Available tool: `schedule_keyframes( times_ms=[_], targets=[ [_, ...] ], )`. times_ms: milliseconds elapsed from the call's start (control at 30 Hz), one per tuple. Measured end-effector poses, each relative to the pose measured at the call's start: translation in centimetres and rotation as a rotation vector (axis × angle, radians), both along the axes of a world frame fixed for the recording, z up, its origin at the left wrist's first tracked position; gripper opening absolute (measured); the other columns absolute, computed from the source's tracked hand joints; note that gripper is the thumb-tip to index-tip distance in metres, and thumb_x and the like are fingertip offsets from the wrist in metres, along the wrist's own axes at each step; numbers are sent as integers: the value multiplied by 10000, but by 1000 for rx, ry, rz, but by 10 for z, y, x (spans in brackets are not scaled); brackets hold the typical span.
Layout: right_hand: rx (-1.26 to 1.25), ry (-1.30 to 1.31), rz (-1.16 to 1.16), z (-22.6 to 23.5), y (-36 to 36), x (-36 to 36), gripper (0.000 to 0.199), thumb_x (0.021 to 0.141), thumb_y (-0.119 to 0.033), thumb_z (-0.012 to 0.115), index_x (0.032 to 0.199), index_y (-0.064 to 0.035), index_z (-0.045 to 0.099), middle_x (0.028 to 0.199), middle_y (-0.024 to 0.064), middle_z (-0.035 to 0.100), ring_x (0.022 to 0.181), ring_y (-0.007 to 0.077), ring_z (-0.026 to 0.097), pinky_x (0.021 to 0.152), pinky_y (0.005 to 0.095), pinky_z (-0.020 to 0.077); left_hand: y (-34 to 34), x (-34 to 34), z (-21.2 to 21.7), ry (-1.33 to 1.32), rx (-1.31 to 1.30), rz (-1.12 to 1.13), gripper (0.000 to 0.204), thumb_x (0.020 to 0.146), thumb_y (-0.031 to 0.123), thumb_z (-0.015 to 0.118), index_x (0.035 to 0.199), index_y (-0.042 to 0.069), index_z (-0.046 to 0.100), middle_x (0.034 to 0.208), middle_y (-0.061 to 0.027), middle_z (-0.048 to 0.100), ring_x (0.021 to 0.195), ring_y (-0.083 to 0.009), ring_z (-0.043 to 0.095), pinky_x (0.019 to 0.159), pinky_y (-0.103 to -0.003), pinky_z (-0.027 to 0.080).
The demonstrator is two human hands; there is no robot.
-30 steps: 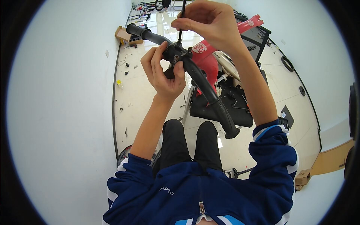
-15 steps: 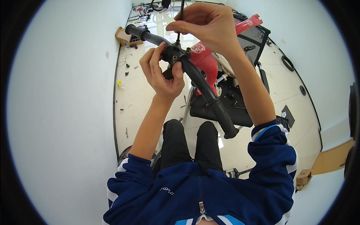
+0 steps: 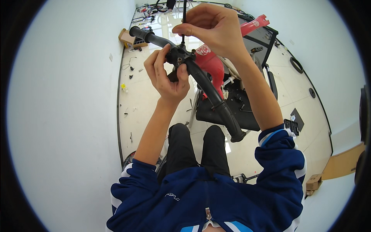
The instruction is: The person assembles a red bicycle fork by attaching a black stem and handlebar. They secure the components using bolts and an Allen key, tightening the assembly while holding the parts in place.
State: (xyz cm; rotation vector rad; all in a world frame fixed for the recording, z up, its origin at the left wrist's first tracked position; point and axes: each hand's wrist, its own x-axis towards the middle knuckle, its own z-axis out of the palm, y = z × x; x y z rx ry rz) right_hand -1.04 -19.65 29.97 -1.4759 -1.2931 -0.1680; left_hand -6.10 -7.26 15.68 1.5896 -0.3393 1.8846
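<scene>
My left hand (image 3: 168,77) is closed round the black stem clamp at the middle of a black handlebar (image 3: 205,83). The bar slants from far left to near right, with a ribbed grip on each end. Bolts show in the clamp between my thumb and fingers. My right hand (image 3: 216,29) is above, its thumb and fingers closed about a thin, upright black rod-like tool (image 3: 183,38). That tool's lower end meets the top of the clamp; its upper end runs out of view. Just right of the clamp is a red bike frame (image 3: 212,65), partly hidden by my right hand.
A black padded seat (image 3: 228,112) with small tools and parts on it stands below the frame. Behind it is a dark-framed table (image 3: 264,38). An open cardboard box (image 3: 126,36) and scattered parts lie along the left wall. A tyre (image 3: 296,65) is at right.
The tool's upper end has tipped slightly left, and my right hand has shifted slightly with it. My left hand keeps its grip on the clamp.
</scene>
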Motion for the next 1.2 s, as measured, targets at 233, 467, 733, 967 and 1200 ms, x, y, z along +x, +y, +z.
schedule_keyframes(
  times_ms=[233, 467, 733, 967, 1200],
  targets=[
    [127, 102, 236, -10, 11, 8, 246, 865, -37, 706, 1085, 62, 661, 938, 132, 739, 897, 176, 724, 825, 280, 574, 1, 1, 1, -3, -8, -6, 485, 904, 193, 629, 1259, -122, 527, 1138, -192, 498, 1007, -229, 514, 757, -277, 496],
    [11, -110, 17, -7, 2, 13, 215, 862, -70, 724, 1024, 64, 681, 849, 109, 744, 828, 159, 728, 751, 254, 576, -1, 3, -1, -15, 3, 1, 486, 910, 204, 623, 1258, -122, 528, 1140, -194, 496, 1006, -230, 516, 752, -275, 499],
    [204, 166, 235, -13, 12, 6, 219, 862, -74, 725, 1020, 70, 678, 831, 124, 738, 834, 166, 729, 776, 269, 583, 3, 2, -1, -10, -1, 7, 487, 915, 213, 625, 1256, -122, 529, 1139, -191, 497, 994, -223, 519, 743, -276, 499],
    [-48, -74, -47, -3, -1, 7, 231, 881, -66, 698, 1066, 66, 661, 913, 136, 735, 906, 171, 720, 807, 280, 579, -1, 1, 0, -10, 0, 2, 489, 915, 216, 627, 1255, -122, 529, 1134, -192, 500, 989, -223, 518, 740, -279, 498],
    [181, 149, 243, -13, 12, 7, 204, 878, -61, 698, 1035, 66, 671, 905, 130, 734, 898, 163, 720, 797, 274, 578, 3, 0, 1, 36, 52, 71, 477, 990, 253, 523, 1292, -114, 483, 1191, -164, 428, 922, -180, 565, 729, -268, 514]
  ],
)
